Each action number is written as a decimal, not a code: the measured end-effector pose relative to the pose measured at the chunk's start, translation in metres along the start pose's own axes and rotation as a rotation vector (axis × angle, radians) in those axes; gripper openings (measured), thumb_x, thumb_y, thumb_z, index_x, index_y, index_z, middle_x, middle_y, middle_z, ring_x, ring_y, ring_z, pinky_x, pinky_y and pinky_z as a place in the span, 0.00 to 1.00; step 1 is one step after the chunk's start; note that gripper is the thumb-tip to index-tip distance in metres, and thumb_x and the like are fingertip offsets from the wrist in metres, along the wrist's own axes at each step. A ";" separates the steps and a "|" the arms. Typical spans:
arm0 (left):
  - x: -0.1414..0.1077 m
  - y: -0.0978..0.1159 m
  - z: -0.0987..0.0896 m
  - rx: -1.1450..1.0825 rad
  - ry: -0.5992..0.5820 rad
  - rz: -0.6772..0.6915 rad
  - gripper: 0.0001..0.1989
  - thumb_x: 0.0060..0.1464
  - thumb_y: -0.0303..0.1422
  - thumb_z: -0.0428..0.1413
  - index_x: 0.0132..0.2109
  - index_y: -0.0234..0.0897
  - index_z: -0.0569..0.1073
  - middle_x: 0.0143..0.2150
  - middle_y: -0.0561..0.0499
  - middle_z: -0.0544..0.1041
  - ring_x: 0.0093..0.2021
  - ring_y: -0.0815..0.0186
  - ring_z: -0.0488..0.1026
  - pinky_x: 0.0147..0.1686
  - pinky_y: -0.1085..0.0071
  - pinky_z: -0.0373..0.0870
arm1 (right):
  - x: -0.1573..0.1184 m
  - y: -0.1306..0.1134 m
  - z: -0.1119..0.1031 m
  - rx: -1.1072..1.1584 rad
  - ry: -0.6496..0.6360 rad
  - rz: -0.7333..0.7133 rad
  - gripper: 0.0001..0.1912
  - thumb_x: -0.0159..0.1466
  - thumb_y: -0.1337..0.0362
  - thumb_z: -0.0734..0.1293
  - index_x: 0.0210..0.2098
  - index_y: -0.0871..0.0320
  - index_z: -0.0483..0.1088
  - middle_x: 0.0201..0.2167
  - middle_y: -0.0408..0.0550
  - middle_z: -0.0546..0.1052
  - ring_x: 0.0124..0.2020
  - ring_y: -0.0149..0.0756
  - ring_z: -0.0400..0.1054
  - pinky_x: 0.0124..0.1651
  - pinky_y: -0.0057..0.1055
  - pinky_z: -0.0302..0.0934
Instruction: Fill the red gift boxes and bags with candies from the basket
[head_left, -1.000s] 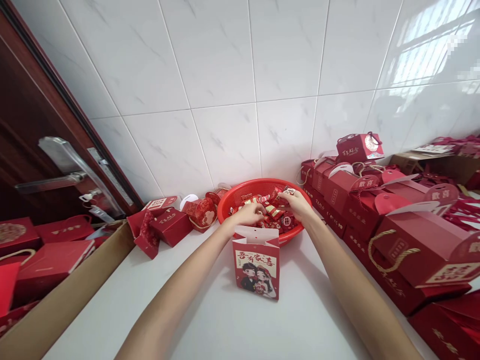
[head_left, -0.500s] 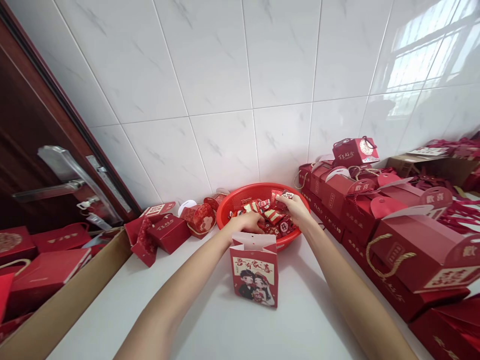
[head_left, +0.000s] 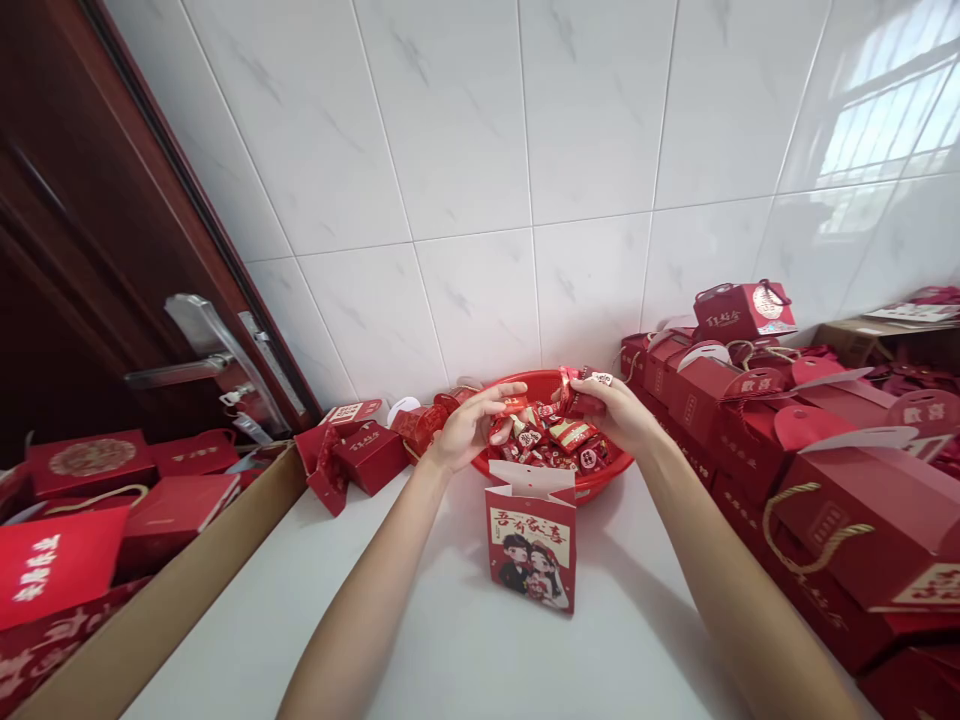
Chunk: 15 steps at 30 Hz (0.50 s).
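Over the left side of a red plastic basket [head_left: 611, 478], my left hand [head_left: 463, 428] curls its fingers round a red-wrapped candy [head_left: 514, 404]. My right hand [head_left: 621, 412] pinches several wrapped candies [head_left: 571, 392] above the basket's right side. More candies [head_left: 571, 434] in red and gold wrappers fill the basket below both hands. In front of it a red paper gift box [head_left: 532, 548], printed with a cartoon couple, stands upright with its top open. Neither hand touches this box, and its inside is hidden.
Red gift boxes [head_left: 817, 500] with rope handles are stacked along the right. Several smaller red boxes [head_left: 367, 455] lie at the back left. A cardboard carton [head_left: 187, 580] of red boxes stands at the left, near a door handle [head_left: 180, 372]. A tiled wall [head_left: 480, 290] rises behind.
My left hand has come up out of the candies with a red-wrapped one. My right hand still holds candies at the basket's right side. The view has shifted slightly to the left.
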<state>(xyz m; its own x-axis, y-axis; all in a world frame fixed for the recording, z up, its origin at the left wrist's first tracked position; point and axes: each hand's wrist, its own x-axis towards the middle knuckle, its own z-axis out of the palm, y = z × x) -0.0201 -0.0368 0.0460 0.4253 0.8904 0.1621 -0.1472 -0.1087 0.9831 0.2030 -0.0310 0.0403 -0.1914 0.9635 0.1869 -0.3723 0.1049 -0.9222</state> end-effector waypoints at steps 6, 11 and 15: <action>-0.047 0.020 0.011 0.293 0.043 0.120 0.23 0.51 0.37 0.62 0.54 0.35 0.73 0.40 0.48 0.79 0.26 0.72 0.69 0.27 0.74 0.66 | -0.047 -0.045 0.023 -0.226 -0.250 -0.053 0.16 0.54 0.55 0.74 0.36 0.61 0.76 0.33 0.50 0.80 0.37 0.42 0.75 0.41 0.33 0.69; -0.071 0.030 0.016 0.756 0.002 0.156 0.16 0.48 0.34 0.64 0.46 0.37 0.78 0.44 0.48 0.80 0.44 0.61 0.77 0.42 0.70 0.72 | -0.069 -0.058 0.026 -0.444 -0.239 -0.112 0.15 0.56 0.56 0.74 0.39 0.59 0.76 0.32 0.46 0.80 0.36 0.39 0.74 0.38 0.30 0.68; -0.075 0.033 0.020 0.962 -0.070 0.170 0.10 0.53 0.34 0.61 0.43 0.39 0.81 0.42 0.49 0.82 0.42 0.61 0.77 0.44 0.69 0.72 | -0.072 -0.060 0.028 -0.536 -0.289 -0.070 0.15 0.57 0.53 0.73 0.37 0.58 0.76 0.31 0.46 0.79 0.35 0.39 0.73 0.37 0.31 0.67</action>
<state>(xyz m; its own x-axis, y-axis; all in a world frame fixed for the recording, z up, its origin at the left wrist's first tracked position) -0.0388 -0.1155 0.0678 0.5225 0.8045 0.2825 0.5663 -0.5751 0.5904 0.2141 -0.1137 0.0911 -0.4497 0.8520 0.2682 0.1016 0.3471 -0.9323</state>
